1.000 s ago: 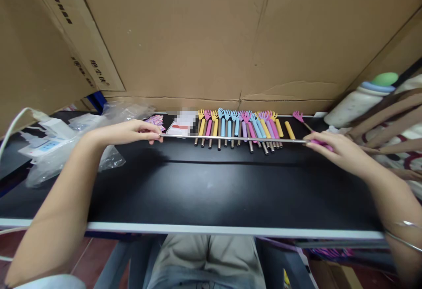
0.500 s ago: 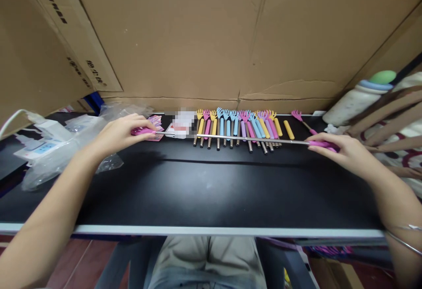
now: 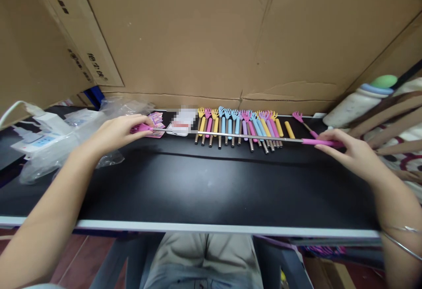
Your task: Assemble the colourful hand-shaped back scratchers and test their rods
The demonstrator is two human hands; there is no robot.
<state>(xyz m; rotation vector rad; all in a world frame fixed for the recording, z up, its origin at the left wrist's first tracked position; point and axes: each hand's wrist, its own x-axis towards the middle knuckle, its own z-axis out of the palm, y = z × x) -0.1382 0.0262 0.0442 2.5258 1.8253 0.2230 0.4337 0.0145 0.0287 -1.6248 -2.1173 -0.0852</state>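
Cardboard sheets (image 3: 204, 38) fill the whole back of the view, leaning behind a long black table (image 3: 211, 183) with a pale front edge. Crumpled clear plastic bags (image 3: 66, 148) lie at the table's left end, beside a white power strip (image 3: 36, 139). At the far right a pale bottle (image 3: 359, 100) with a green cap lies tilted. Along the table's back edge sits a row of collapsed back scratchers (image 3: 239, 126), side by side, with yellow, pink, blue and purple grips and small claw heads pointing away. Just left of the row is a white card (image 3: 181, 126), and next to it some small pink packets (image 3: 156, 119). Stretched across in front of the row, above the tabletop, is one extended pink scratcher (image 3: 231, 136), its thin metal rod pulled out long. Left hand (image 3: 115, 133) is closed on its pink claw end, fingers together around it. Right hand (image 3: 349, 155) pinches the pink handle end between thumb and fingers
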